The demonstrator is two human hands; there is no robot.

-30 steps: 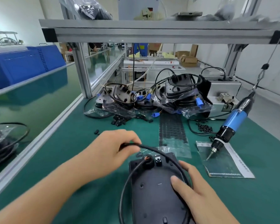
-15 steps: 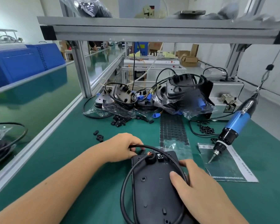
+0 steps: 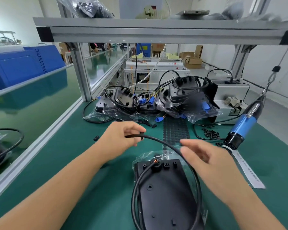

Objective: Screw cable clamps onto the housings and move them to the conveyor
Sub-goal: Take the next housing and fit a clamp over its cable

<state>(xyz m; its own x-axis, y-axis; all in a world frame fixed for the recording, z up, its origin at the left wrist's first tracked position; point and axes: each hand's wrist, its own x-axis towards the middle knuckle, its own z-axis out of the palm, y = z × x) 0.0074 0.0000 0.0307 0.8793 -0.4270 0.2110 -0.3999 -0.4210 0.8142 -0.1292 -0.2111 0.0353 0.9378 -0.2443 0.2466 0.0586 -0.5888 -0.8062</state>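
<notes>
Housing (image 3: 165, 193) lies flat on the green table (image 3: 90, 163), below and between both hands, partly on a clear plastic bag (image 3: 140, 159). Black cable (image 3: 166, 145) comes out of a grommet at the housing's far end, loops round the body and rises to the left hand (image 3: 121, 138).

Left hand grip: pinching the cable, with what looks like a small black cable clamp (image 3: 142, 135) at the fingertips. Right hand (image 3: 204, 161): loose, fingers spread, holding nothing, hovering over the housing's right side, just beside the cable arc. Motion-blurred, so exact finger pose is unclear.

Handling judgement: the housing reads as rigid moulded plastic, light, smooth and a bit slippery on the bag; best held by its long side edges, clear of the grommet. The cable is springy and semi-stiff, holds its loop and will want to uncoil; take it close to the clamp. The clamp is tiny and easy to drop.

Electric screwdriver (image 3: 243, 125) hangs right of the right hand; loose screws (image 3: 210, 133) lie beyond it. Stack of more housings (image 3: 156, 100) is further back.

Hidden or unclear: near end of the housing cut off by the frame bottom; clamp shape not resolvable; which boss takes the clamp I cannot tell; left fingertips partly hide the clamp. The conveyor cannot be clearly identified.
</notes>
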